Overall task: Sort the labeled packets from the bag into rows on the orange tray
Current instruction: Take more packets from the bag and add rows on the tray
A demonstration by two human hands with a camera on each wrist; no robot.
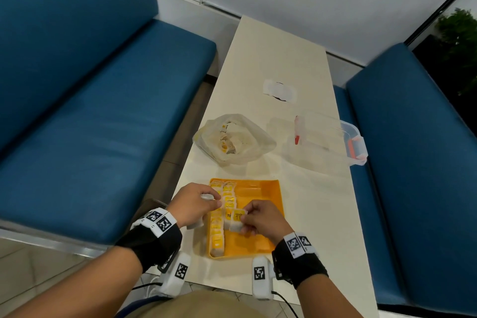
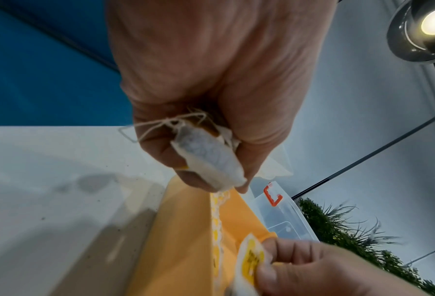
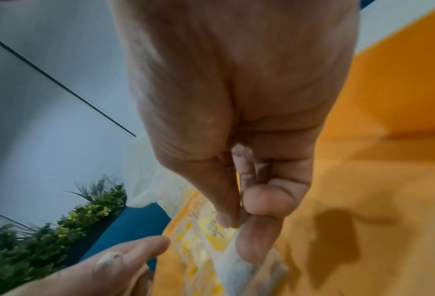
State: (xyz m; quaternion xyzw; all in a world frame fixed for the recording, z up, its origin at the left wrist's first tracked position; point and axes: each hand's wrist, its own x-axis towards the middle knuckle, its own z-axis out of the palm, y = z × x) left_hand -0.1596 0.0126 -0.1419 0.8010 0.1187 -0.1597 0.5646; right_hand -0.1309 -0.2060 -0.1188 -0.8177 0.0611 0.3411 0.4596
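**Second row going down on the orange tray, bag still holding more**

The orange tray (image 1: 260,245) is carrying one full row of tea-bag packets (image 1: 216,230) along its left wall, running from the far edge to the near edge. A second row (image 1: 228,199) is building just to the right of it, starting at the tray's far edge and reaching roughly to the middle. The right half of the tray is bare, so by my reading the sorting is somewhere short of halfway. Beyond the tray's far edge, the plastic bag (image 1: 233,138) is lying open on the tabletop (image 1: 278,54) with more packets showing inside.

The right hand (image 1: 263,217) is pinching a yellow-labeled packet (image 1: 238,215) between thumb and fingertips (image 3: 257,240), holding it over the tray at the near end of the second row; whether it is touching the tray floor I cannot tell. The next slot looks to be directly under this grip.

The left hand (image 1: 193,201) is hovering over the tray's left edge, fingers curled round a small bunch of tea bags (image 2: 208,158) with their strings trailing, a reserve waiting just beside the first row.

A clear lidded box (image 1: 327,139) is sitting beyond the tray to the right, near the bag.
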